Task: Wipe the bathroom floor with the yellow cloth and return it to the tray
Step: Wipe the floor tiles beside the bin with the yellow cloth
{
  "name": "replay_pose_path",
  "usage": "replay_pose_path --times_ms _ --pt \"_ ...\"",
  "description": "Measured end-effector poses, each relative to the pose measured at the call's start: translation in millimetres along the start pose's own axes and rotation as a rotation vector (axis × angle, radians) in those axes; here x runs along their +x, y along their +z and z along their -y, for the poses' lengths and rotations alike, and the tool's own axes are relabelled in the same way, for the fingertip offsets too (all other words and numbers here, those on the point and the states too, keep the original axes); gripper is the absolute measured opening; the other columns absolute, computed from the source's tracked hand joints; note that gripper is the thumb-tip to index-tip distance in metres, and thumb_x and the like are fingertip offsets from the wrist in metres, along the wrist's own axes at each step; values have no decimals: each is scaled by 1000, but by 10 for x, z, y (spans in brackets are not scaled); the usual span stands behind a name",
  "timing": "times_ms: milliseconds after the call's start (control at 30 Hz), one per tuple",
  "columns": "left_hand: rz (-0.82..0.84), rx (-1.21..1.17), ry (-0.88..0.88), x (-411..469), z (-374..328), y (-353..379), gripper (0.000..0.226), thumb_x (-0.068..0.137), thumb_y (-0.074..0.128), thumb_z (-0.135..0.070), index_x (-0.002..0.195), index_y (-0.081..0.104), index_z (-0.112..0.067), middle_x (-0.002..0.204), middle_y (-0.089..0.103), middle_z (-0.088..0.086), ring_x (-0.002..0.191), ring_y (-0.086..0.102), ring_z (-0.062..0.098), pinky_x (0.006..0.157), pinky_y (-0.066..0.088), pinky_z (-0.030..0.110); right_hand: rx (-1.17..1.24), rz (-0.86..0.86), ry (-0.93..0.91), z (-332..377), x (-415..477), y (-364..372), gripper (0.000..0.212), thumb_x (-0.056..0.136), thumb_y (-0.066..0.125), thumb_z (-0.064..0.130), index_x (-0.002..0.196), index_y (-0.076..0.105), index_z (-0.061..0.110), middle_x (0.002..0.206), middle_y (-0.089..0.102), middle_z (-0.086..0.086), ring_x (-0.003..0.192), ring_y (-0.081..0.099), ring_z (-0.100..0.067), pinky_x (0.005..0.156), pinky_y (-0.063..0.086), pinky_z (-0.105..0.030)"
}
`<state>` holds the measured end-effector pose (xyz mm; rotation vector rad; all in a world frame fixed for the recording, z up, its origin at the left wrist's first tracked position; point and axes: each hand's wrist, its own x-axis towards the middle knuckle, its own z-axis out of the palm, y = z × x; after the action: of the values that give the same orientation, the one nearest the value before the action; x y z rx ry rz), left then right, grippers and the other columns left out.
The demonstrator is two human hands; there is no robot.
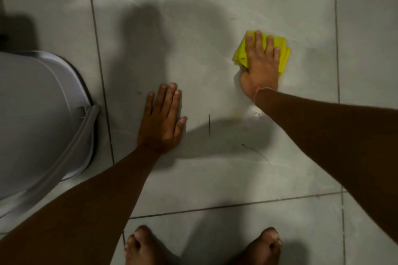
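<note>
A folded yellow cloth (282,54) lies flat on the pale grey floor tiles (193,28) at the right of the view. My right hand (260,66) presses down on it, fingers spread over its top and thumb curled at its near edge. My left hand (162,118) rests flat on the tile to the left, palm down, fingers apart, holding nothing. A white tray (32,114) with a raised rim stands on the floor at the far left.
Both of my bare feet (140,245) show at the bottom edge. A thin dark line (209,125) and a faint curved hair mark the tile between my arms. Grout lines cross the floor at left, right and near my feet.
</note>
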<state>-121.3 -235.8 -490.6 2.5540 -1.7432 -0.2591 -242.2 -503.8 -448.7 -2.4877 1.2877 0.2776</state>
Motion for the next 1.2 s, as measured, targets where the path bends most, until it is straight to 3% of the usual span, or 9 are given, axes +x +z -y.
replay_pose_path --times_ms 100,167,367,533,700,833,900,1067,1200 --pt "20 -11 -5 29 -33 -43 70 101 30 -44 160 23 -7 170 18 14 159 12 32 128 12 54 -124 174 -497 -61 -477 66 81 75 47 17 152 23 19 163 15 -7 150 8 -37 122 6 -52" --pt "26 -15 -15 10 -32 -62 70 101 31 -43 160 23 -6 170 17 15 159 13 33 128 12 54 -176 254 -624 -343 -841 23 80 72 38 17 151 26 21 162 18 -6 149 11 -35 121 9 -51" --pt "21 -25 12 6 -12 -24 69 103 26 -44 161 20 -7 171 15 15 160 10 32 129 11 54 16 38 -100 142 -458 134 85 71 50 17 151 26 20 162 20 -9 148 11 -41 120 4 -53" --pt "29 -30 16 23 29 -45 69 102 28 -46 160 21 -9 171 17 13 159 12 31 128 13 53 -164 223 -684 -130 -1113 222 77 74 37 25 150 30 24 160 24 -2 149 16 -32 120 10 -49" --pt "35 -32 74 24 110 -59 71 102 29 -49 161 22 -10 171 18 12 159 14 30 128 15 51 13 101 -242 240 -873 221 83 67 46 21 149 33 20 160 27 -9 148 15 -39 121 10 -54" --pt "13 -10 76 25 125 -49 70 103 29 -48 160 23 -9 170 19 12 159 15 30 128 16 50 -35 247 -575 280 -1458 362 71 77 33 25 148 35 24 159 29 -2 149 17 -33 121 11 -49" --pt "19 -18 75 7 133 -51 70 102 31 -47 161 22 -9 170 19 13 159 15 30 128 16 51 -8 250 -591 5 -1574 296 77 70 34 27 146 38 23 156 35 -4 147 23 -36 119 14 -50" --pt "25 -6 85 20 137 -19 71 102 27 -48 161 19 -9 171 17 13 159 13 30 129 12 49 84 96 -91 327 -1139 325 84 68 44 31 150 31 22 161 24 -7 149 13 -38 120 8 -53" --pt "36 -3 82 35 131 -40 70 102 27 -46 161 19 -10 171 16 12 160 12 30 129 12 49 -39 208 -427 233 -1499 353 83 69 53 21 149 32 22 160 28 -4 148 17 -36 120 13 -52"
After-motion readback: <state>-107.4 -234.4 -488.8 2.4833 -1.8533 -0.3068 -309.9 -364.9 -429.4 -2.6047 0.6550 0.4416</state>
